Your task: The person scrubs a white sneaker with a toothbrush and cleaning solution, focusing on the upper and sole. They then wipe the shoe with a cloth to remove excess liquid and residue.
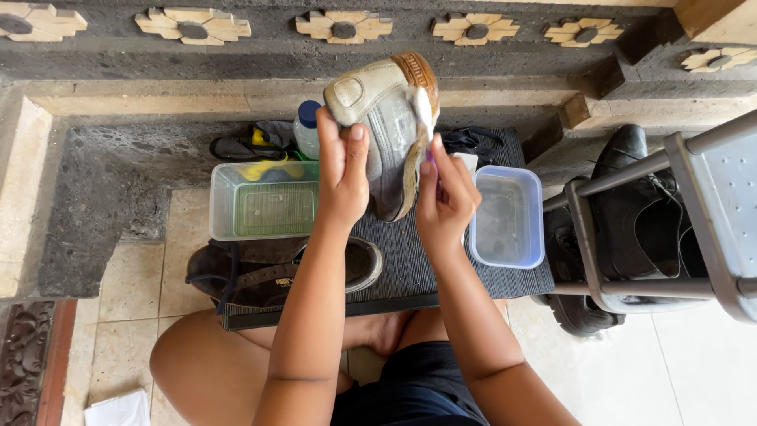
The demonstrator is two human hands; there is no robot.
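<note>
My left hand (pixel 343 170) grips a worn grey shoe (pixel 390 118) with a brown heel patch, holding it up with the sole side turned toward me. Foam covers part of its edge. My right hand (pixel 443 197) is closed on a small brush with a purple handle (pixel 430 162), its white bristles pressed against the shoe's right side. Below my left forearm the matching brown shoe (pixel 260 276) lies on a dark ribbed mat (pixel 410 268).
A clear tub (pixel 264 201) with yellow and green items stands left on the mat; a blue-rimmed tub of water (pixel 509 217) stands right. A bottle with a blue cap (pixel 306 130) is behind. A metal shoe rack (pixel 670 229) with black shoes stands at right.
</note>
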